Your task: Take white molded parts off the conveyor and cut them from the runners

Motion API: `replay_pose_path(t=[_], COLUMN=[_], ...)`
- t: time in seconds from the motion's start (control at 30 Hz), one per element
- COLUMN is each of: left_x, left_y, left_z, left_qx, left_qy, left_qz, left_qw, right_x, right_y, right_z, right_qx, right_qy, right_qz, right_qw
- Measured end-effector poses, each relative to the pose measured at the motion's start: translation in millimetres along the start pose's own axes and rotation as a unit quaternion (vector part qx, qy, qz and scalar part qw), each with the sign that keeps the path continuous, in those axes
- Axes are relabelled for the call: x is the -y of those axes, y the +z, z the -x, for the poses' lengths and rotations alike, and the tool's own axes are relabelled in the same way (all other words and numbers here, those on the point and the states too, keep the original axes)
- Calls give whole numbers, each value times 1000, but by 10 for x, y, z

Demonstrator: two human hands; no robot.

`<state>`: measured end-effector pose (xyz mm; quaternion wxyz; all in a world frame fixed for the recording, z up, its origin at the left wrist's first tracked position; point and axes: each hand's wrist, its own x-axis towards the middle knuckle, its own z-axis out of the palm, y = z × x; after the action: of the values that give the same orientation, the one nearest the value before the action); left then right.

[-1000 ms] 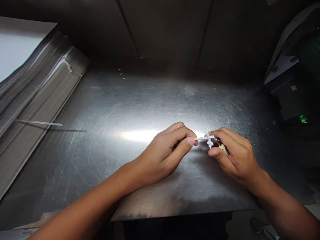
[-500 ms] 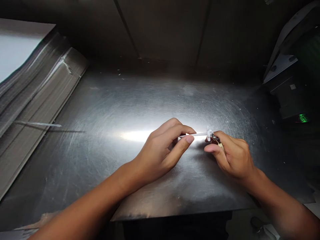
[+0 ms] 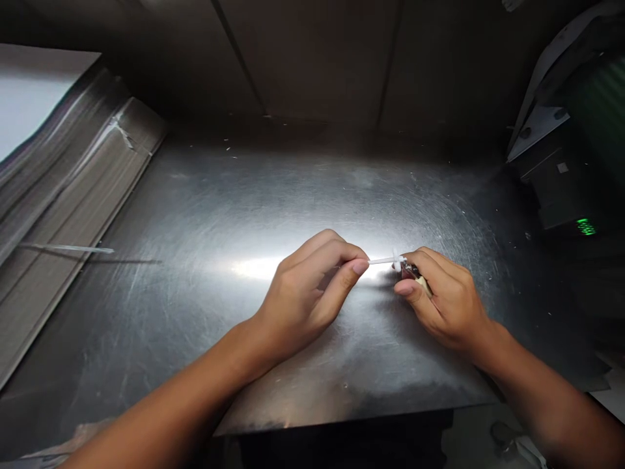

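Between the thumb and fingertips of my left hand (image 3: 317, 280) is one end of a thin white plastic rod (image 3: 381, 260). The rod lies nearly level, and its right end carries a small white crosspiece (image 3: 397, 260). My right hand (image 3: 446, 296) is wrapped round a small pair of nippers (image 3: 420, 283) with dark metal jaws and a cream-coloured handle part. The jaws are at the crosspiece; whether they are closed on it I cannot tell. Most of the handles are hidden by my right fingers. Both hands are just above the metal table.
The scratched metal table (image 3: 293, 195) has tiny white scraps near its back. A tied stack of grey sheets (image 3: 88, 189) stands at the left, with a white strap end (image 3: 88, 249) sticking out. Dark equipment with a green light (image 3: 586, 227) is at the right.
The view has shifted slightly. My left fingers have closed over the rod's left end, which showed before. More of the nippers shows at my right hand.
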<state>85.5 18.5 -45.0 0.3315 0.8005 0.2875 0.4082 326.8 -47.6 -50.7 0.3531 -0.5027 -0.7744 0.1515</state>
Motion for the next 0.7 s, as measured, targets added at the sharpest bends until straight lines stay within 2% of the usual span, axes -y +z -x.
replay_pose_path(t=[0.17, 0.43, 0.7], left_x=[8, -39, -36], left_y=[5, -17, -34], left_z=[18, 10, 2], left_qx=[5, 34, 46], left_qy=[2, -87, -98], left_qz=[16, 55, 72], left_qw=[1000, 994, 991], right_x=[4, 18, -10], right_y=[8, -17, -14], right_z=[5, -12, -15], right_qx=[-24, -16, -24], right_qy=[-5, -32, -52], right_qz=[19, 33, 53], right_qw=[1000, 999, 997])
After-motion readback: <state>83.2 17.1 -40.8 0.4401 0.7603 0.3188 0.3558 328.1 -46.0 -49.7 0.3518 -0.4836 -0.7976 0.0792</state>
